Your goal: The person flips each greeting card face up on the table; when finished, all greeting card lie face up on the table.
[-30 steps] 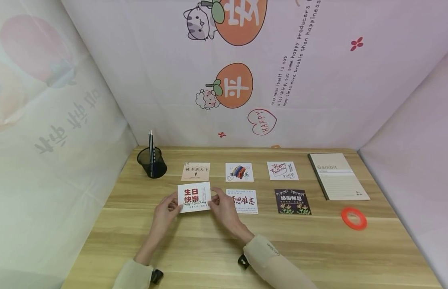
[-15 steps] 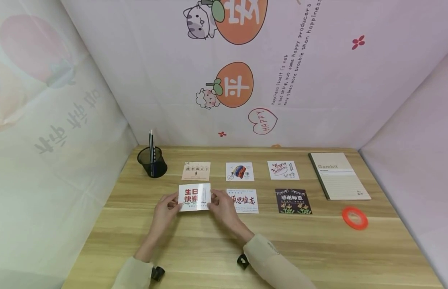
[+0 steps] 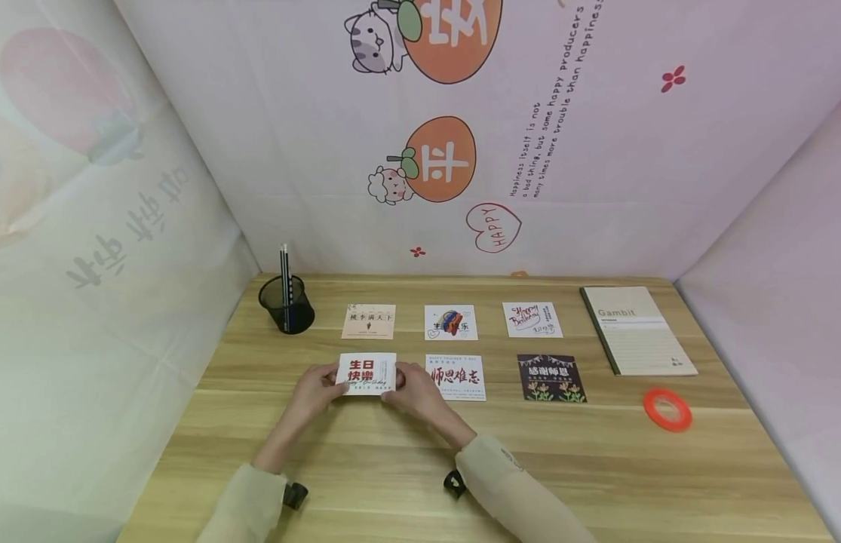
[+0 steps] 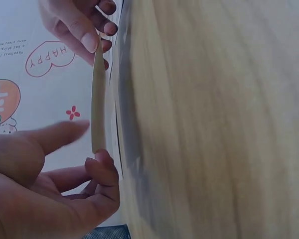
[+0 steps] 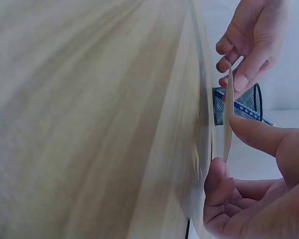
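A white birthday card (image 3: 367, 372) with red lettering is held between my two hands in the head view. My left hand (image 3: 314, 394) grips its left edge, and my right hand (image 3: 417, 391) pinches the right edge. In the left wrist view the card (image 4: 98, 99) appears edge-on, slightly bowed and just off the wooden surface. The right wrist view shows my right thumb (image 5: 256, 133) on one face of it, with curled fingers at its near edge. Close to my right hand lies a white card with dark red lettering (image 3: 455, 378).
A peach card (image 3: 369, 322), a colourful card (image 3: 450, 323), a handwritten-style birthday card (image 3: 532, 320) and a dark floral card (image 3: 552, 378) lie on the table (image 3: 563, 467). Also there are a black mesh pencil cup (image 3: 287, 309), a notebook (image 3: 639, 332) and red tape (image 3: 667, 411).
Both hands have lowered the birthday card toward the table, and it now looks flatter. My right hand has shifted slightly left, uncovering more of the dark-red-lettered card. The other cards have stayed put.
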Available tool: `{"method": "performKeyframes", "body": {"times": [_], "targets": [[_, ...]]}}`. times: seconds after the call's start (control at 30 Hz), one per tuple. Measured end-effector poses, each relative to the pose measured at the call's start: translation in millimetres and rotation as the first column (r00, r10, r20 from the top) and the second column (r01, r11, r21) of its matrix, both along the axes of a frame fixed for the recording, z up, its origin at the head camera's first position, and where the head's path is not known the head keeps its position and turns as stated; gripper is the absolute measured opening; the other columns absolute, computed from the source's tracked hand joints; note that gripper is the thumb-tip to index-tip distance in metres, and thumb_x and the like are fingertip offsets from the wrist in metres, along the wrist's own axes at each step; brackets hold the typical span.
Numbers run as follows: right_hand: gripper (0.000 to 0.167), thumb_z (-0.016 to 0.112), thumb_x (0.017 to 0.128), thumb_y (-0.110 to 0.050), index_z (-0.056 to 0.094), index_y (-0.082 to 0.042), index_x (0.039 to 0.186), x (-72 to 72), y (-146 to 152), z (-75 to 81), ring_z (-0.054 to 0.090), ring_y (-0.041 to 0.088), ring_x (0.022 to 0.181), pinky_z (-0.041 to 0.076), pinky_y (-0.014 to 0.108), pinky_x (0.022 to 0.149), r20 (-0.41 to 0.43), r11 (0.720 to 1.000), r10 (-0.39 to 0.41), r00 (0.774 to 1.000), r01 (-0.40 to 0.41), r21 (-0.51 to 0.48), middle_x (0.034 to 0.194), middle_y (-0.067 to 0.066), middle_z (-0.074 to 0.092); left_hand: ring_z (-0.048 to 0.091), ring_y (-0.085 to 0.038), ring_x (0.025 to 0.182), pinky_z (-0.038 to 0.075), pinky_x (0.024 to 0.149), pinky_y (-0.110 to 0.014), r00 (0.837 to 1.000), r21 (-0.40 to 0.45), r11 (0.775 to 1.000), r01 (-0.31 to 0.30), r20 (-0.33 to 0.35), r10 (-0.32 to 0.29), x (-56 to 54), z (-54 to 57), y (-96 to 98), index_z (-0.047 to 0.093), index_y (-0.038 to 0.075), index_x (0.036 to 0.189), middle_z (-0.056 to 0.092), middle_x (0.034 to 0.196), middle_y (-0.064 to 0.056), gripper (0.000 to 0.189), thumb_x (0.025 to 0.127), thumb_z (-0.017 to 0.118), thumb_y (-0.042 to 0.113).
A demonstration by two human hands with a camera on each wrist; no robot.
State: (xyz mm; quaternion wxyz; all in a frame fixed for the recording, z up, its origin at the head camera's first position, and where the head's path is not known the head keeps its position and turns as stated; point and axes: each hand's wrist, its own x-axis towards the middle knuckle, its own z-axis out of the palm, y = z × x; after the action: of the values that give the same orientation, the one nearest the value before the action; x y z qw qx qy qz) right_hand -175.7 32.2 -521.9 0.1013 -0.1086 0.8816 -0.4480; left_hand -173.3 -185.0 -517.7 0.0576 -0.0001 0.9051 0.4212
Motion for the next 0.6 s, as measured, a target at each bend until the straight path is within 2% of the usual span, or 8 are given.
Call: {"method": "performKeyframes", "body": {"times": [0.1, 0.2, 0.27, 0.33, 0.43, 0.53, 0.6], "targets": [[0.035, 0.080, 0.074, -0.014, 0.063, 0.002, 0.100, -1.0, 0.9, 1.2, 0.047, 0.015, 0.068, 0.041, 0.027, 0.061, -0.023, 1.000, 0.002, 1.000, -0.002, 0.014, 0.082, 0.008, 0.056, 0.047, -0.022, 0.081, 0.040, 0.065, -0.029, 0.998, -0.019, 0.998, 0.053, 0.027, -0.053, -3.9, 0.3, -0.8, 0.062, -0.006, 0.121, 0.053, 0.088, -0.011, 0.049, 0.079, 0.078, 0.013], [0.029, 0.080, 0.075, -0.014, 0.064, 0.002, 0.094, -2.1, 1.3, 1.3, 0.046, 0.013, 0.065, 0.040, 0.025, 0.059, -0.052, 1.000, 0.007, 0.999, -0.006, 0.022, 0.076, 0.005, 0.055, 0.048, -0.020, 0.080, 0.039, 0.066, -0.028, 0.993, -0.015, 0.995, 0.103, 0.056, -0.102, -7.7, -0.9, -2.3, 0.062, -0.006, 0.121, 0.057, 0.089, -0.010, 0.054, 0.075, 0.082, 0.013], [0.023, 0.079, 0.076, -0.014, 0.061, -0.002, 0.083, -2.5, 1.0, 0.7, 0.045, 0.012, 0.062, 0.039, 0.025, 0.057, -0.066, 0.999, 0.012, 0.998, -0.010, 0.032, 0.072, 0.003, 0.055, 0.048, -0.019, 0.077, 0.040, 0.065, -0.028, 0.990, 0.003, 0.993, 0.121, 0.075, -0.121, -9.7, -1.7, -3.1, 0.063, -0.006, 0.119, 0.058, 0.087, -0.009, 0.052, 0.074, 0.082, 0.011], [0.022, 0.080, 0.076, -0.013, 0.061, -0.002, 0.082, -2.7, 0.5, -0.4, 0.045, 0.011, 0.060, 0.039, 0.024, 0.056, -0.077, 0.999, 0.011, 0.997, -0.008, 0.039, 0.070, 0.002, 0.055, 0.048, -0.017, 0.072, 0.039, 0.062, -0.026, 0.988, 0.020, 0.992, 0.125, 0.089, -0.126, -11.5, -2.6, -3.7, 0.064, -0.006, 0.115, 0.058, 0.082, -0.008, 0.046, 0.074, 0.082, 0.009], [0.029, 0.080, 0.075, -0.012, 0.066, 0.003, 0.095, -2.6, -0.8, -1.5, 0.046, 0.010, 0.057, 0.041, 0.023, 0.056, -0.069, 1.000, 0.001, 0.998, 0.001, 0.031, 0.068, 0.002, 0.057, 0.046, -0.017, 0.068, 0.037, 0.057, -0.025, 0.989, 0.009, 0.994, 0.110, 0.097, -0.110, -13.5, -4.7, -4.4, 0.065, -0.005, 0.114, 0.054, 0.076, -0.006, 0.044, 0.075, 0.081, 0.008], [0.037, 0.080, 0.075, -0.010, 0.066, 0.007, 0.104, -3.5, -2.7, -3.0, 0.046, 0.009, 0.054, 0.042, 0.022, 0.054, -0.067, 1.000, -0.004, 0.998, 0.006, 0.021, 0.066, 0.001, 0.057, 0.045, -0.018, 0.070, 0.035, 0.060, -0.026, 0.992, -0.044, 0.994, 0.103, 0.080, -0.100, -14.5, -6.0, -4.6, 0.065, -0.004, 0.114, 0.052, 0.078, -0.007, 0.044, 0.075, 0.081, 0.010], [0.033, 0.080, 0.075, -0.009, 0.067, 0.006, 0.101, -4.5, -3.7, -4.0, 0.046, 0.009, 0.053, 0.041, 0.022, 0.051, -0.068, 1.000, -0.004, 0.998, 0.005, 0.016, 0.063, -0.001, 0.055, 0.045, -0.019, 0.074, 0.036, 0.064, -0.028, 0.993, -0.077, 0.992, 0.102, 0.067, -0.097, -14.8, -6.2, -4.2, 0.065, -0.004, 0.115, 0.055, 0.082, -0.008, 0.046, 0.074, 0.082, 0.011]]}}
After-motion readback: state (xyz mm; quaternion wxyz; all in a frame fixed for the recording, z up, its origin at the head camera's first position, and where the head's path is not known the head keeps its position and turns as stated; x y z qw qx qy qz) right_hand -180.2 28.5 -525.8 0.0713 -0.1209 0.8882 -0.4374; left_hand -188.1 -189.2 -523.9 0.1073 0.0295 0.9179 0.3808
